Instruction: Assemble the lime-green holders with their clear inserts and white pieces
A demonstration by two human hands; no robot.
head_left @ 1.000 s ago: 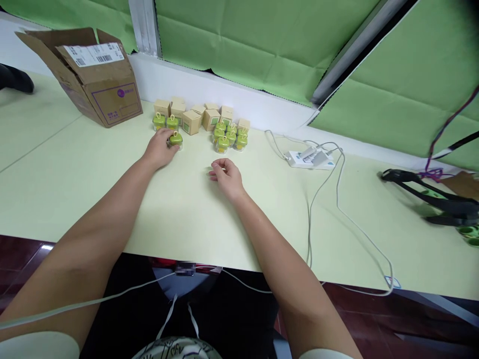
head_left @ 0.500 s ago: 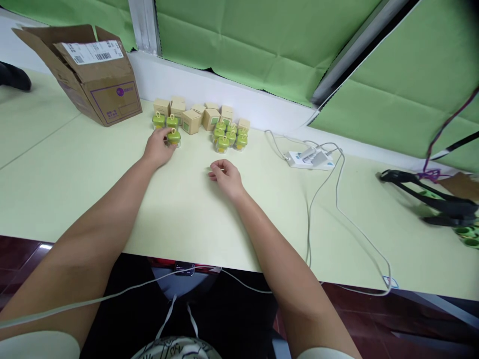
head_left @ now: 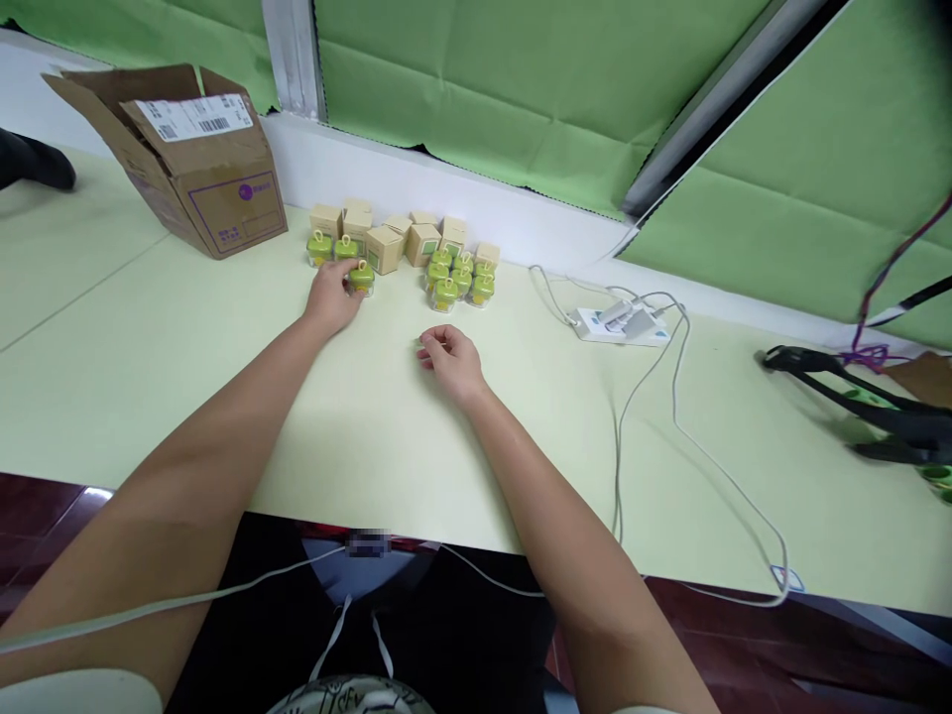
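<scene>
— What's at the far left?

— A dark object (head_left: pixel 34 167), maybe a shoe, cut off by the frame's edge, lying on the pale green tabletop (head_left: pixel 149 397). Just right of it stands an open cardboard shipping box (head_left: pixel 223 203) with a barcode label on a raised flap.

— And the left hand (head_left: pixel 332 297)?

— It's reaching forward, palm down, with its fingers (head_left: pixel 346 280) curled over a green-capped clear container (head_left: pixel 361 280) that has a small loop on top. The hand is partly closed around it, though I can't tell whether it's gripping or only touching.

— What's around that container?

— Another two sit just to its left, and a row of small kraft cube boxes (head_left: pixel 383 248) stands behind them against the white ledge (head_left: pixel 513 233).

— Is the right hand (head_left: pixel 450 359) holding anything?

— Nothing that I can see. It rests on the tabletop with its fingers loosely curled, well apart from a cluster of green-capped containers (head_left: pixel 455 283) ahead of it.

— Further right?

— A white power strip (head_left: pixel 617 325) with plugs in it, trailing white cables (head_left: pixel 675 436) across the table. Beyond them, a black strap (head_left: pixel 855 402) with a purple cord (head_left: pixel 870 355) runs off the frame, too blurred to identify.
</scene>
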